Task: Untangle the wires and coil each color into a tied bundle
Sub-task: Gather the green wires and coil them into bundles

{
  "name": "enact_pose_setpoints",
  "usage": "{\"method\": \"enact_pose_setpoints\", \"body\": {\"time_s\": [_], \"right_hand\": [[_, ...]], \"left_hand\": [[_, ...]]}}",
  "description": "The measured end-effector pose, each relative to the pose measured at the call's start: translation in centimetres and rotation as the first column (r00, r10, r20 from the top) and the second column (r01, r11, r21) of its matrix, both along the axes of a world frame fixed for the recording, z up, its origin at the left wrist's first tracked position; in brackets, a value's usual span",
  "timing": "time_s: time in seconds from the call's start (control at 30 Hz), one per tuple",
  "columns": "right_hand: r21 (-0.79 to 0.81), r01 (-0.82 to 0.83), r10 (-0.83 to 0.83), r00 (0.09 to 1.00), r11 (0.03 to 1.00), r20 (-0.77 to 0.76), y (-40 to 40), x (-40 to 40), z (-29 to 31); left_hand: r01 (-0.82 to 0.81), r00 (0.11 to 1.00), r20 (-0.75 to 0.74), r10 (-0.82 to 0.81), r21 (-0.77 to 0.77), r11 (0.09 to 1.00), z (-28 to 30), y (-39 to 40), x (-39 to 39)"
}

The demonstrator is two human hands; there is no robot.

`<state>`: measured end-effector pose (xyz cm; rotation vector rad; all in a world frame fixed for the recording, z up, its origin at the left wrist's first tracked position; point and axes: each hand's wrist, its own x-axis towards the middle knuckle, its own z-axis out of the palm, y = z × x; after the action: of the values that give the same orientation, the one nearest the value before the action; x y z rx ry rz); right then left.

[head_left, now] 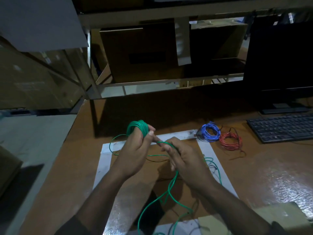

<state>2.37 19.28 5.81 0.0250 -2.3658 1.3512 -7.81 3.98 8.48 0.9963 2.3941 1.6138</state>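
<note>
Brown desk: blue coil, red coil done (ties unclear); left hand grips green coil, right hand pinches loose green wire; approx. half unwound.

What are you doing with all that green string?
It is wire, not string. The left hand has a green coil wound round its fingers, and the right hand pinches the loose green wire that trails down over the table. A blue bundle and a red bundle already lie coiled beside the keyboard. Green is only partly wound.
</note>
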Motion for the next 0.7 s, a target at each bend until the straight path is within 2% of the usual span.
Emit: {"method": "enact_pose_setpoints", "body": {"time_s": [0.1, 0.17, 0.23, 0.33, 0.47, 0.53, 0.7], "right_hand": [[0.042, 0.056, -0.052, 0.994, 0.998, -0.099, 0.6, -0.7, 1.0], [0.032, 0.08, -0.074, 0.985, 0.996, -0.154, 1.0, -1.2, 1.5], [0.018, 0.086, -0.082, 0.98, 0.996, -0.18, 1.4, -1.7, 1.8], [0.031, 0.109, -0.101, 0.975, 0.994, -0.198, 1.8, -2.4, 1.6], [0.032, 0.132, -0.126, 0.979, 0.991, -0.159, 1.8, -2.4, 0.6], [0.073, 0.145, -0.137, 0.985, 0.987, -0.106, 1.8, -2.2, 0.1], [0.228, 0.134, -0.148, 0.988, 0.964, 0.05, 1.2, -1.8, -0.8]], "left_hand": [[0.06, 0.997, -0.034, -0.067, -0.176, 0.983, -0.1, -0.3, 0.4], [0.127, 0.991, 0.057, -0.118, -0.171, 0.977, 0.1, -0.5, 0.4], [0.222, 0.949, 0.242, -0.203, -0.052, 0.974, 0.4, -0.8, 0.7], [0.32, 0.832, 0.413, -0.37, 0.186, 0.929, 1.1, -1.1, 1.3], [0.18, 0.661, 0.535, -0.526, 0.568, 0.803, 1.6, -1.6, 0.6], [0.073, 0.604, 0.552, -0.575, 0.68, 0.73, 1.8, -1.9, 0.4], [-0.054, 0.662, 0.523, -0.537, 0.748, 0.661, 3.2, -2.2, 0.7]]}}
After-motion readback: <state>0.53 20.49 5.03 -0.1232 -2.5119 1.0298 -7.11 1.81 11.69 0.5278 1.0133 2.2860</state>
